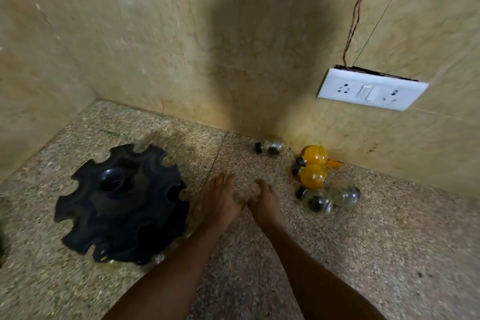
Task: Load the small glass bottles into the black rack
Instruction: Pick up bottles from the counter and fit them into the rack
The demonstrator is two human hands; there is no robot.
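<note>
The black rack (122, 202), round with notched slots along its rim, sits on the speckled counter at the left. One or two small bottles show in its near slots at the bottom edge (159, 258). Loose round glass bottles with black caps lie at the right: one clear bottle (271, 147) by the wall corner, two yellow-filled ones (313, 166), and two clear ones (330, 199) in front of them. My left hand (220, 200) and my right hand (265, 202) hover side by side over the counter between rack and bottles, fingers relaxed, holding nothing.
Tiled walls (181, 47) close the counter (363, 254) at the back and left. A white socket and switch plate (371, 89) hangs on the right wall with a loose wire (355, 15) above it. A yellowish stain lies by the yellow bottles.
</note>
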